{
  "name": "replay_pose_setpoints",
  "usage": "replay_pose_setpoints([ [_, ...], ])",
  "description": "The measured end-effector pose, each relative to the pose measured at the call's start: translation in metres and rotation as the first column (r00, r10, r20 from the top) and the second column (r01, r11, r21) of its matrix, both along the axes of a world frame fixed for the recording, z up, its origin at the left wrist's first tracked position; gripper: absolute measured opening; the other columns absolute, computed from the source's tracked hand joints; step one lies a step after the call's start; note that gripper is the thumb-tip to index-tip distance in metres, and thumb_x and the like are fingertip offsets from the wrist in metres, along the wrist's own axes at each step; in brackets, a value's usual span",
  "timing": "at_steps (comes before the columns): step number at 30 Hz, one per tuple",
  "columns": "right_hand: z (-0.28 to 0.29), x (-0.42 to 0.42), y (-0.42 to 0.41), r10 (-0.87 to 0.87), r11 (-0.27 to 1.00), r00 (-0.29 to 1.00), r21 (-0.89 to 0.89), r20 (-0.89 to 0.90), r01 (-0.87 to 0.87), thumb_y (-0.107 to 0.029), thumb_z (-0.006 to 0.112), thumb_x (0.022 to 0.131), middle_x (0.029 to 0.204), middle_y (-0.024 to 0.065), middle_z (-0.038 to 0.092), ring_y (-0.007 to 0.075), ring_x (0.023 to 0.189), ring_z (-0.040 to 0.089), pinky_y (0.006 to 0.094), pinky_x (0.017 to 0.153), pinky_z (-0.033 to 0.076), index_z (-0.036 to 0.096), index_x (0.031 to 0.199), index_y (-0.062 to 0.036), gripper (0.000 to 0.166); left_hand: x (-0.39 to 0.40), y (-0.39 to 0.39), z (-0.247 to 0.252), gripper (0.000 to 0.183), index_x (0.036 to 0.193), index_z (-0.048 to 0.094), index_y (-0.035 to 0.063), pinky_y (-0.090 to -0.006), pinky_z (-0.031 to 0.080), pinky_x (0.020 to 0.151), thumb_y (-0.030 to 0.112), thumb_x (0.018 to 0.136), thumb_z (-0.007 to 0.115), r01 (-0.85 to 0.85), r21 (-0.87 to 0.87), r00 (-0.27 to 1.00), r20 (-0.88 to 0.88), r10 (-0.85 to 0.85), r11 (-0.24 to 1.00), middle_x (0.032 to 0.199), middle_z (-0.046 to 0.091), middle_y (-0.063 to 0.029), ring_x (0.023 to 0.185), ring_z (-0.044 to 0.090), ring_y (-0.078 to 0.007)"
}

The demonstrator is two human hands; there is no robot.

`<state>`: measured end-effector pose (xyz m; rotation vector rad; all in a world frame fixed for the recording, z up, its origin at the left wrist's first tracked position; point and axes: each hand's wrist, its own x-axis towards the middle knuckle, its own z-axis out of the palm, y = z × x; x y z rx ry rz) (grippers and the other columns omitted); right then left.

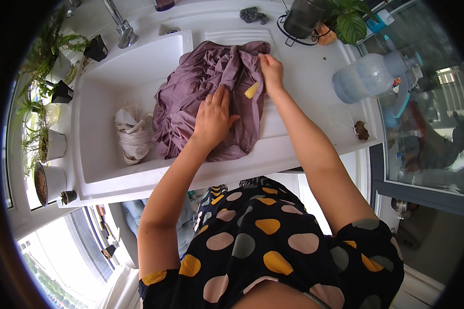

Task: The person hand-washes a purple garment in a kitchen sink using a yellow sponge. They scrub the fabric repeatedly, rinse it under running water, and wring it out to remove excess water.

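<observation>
A heap of wet-looking mauve fabric [185, 96] is spread over the ribbed washboard part [251, 34] of a white laundry sink [100, 154] and hangs into its basin. My left hand [215, 119] lies on the fabric with its palm down and its thumb spread. At the fabric's right edge, my right hand [271, 71] pinches the cloth. A small yellow bar of soap [251, 90] rests on the fabric between my hands, close to the right one. In the basin, left of the heap, sits a twisted bundle of white cloth [131, 135].
A chrome faucet [127, 36] stands behind the basin. Potted plants [54, 145] line the left ledge. On the right are a dark pot in a wire stand [305, 23], a plastic pump bottle [365, 77] and a dry leaf [360, 130]. A grey scrubber [252, 15] lies at the back.
</observation>
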<state>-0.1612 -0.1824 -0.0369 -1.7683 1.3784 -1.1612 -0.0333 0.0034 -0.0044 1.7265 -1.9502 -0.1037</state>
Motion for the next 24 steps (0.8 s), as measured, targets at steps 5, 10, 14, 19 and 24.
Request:
replay_pose_setpoints([
  [5,0.018,-0.005,0.040,-0.116,0.862,0.661,0.406,0.742,-0.304,-0.035,0.057,0.088,0.084,-0.0013,0.060,0.0100,0.074,0.055,0.0260,0.066,0.045,0.061,0.088,-0.0048,0.031,0.005,-0.023,-0.006,0.053,0.114,0.051,-0.0013,-0.0364,0.045,0.085,0.010,0.066,0.071,-0.115,0.126,0.977,-0.168,0.135,0.985,0.110,0.054,-0.0180,0.098,0.054,-0.0321],
  [10,0.002,0.028,0.096,0.161,0.928,0.973,-0.311,-0.163,-0.205,-0.023,0.060,0.084,0.088,0.0141,0.060,0.0282,0.081,0.060,0.0358,0.069,0.047,0.053,0.100,-0.0038,0.026,0.024,-0.024,-0.018,0.030,0.093,0.060,-0.0015,-0.0355,0.049,0.073,0.001,0.063,0.063,-0.092,0.123,0.861,-0.488,0.141,0.988,0.083,0.062,-0.0167,0.079,0.061,-0.0324],
  [14,0.006,0.029,0.061,0.099,0.978,0.932,-0.138,-0.348,-0.156,-0.013,0.053,0.084,0.074,0.0164,0.061,0.0339,0.070,0.060,0.0423,0.060,0.047,0.055,0.089,-0.0014,0.013,0.030,-0.010,0.000,0.025,0.088,0.061,-0.0009,-0.0353,0.049,0.071,-0.001,0.064,0.057,-0.014,0.153,0.896,-0.437,0.080,0.988,0.077,0.062,-0.0160,0.074,0.060,-0.0334],
  [19,0.013,0.004,0.016,-0.252,0.826,0.548,0.472,0.798,-0.307,-0.012,0.049,0.089,0.079,0.0045,0.059,0.0168,0.067,0.058,0.0312,0.061,0.049,0.057,0.087,-0.0029,0.012,0.022,-0.001,0.009,0.032,0.100,0.058,-0.0004,-0.0375,0.048,0.070,0.001,0.068,0.061,-0.087,-0.089,0.975,-0.211,0.067,0.992,0.082,0.060,-0.0161,0.072,0.058,-0.0343],
  [24,0.033,0.012,0.056,-0.128,0.850,0.632,0.413,0.764,-0.326,-0.017,0.042,0.094,0.087,0.0030,0.059,0.0125,0.074,0.057,0.0284,0.066,0.049,0.055,0.098,-0.0043,0.018,-0.029,-0.013,0.032,0.044,0.113,0.049,-0.0024,-0.0317,0.048,0.062,0.019,0.080,0.068,-0.081,0.024,0.800,-0.594,0.080,0.996,0.083,0.060,-0.0159,0.067,0.060,-0.0225],
])
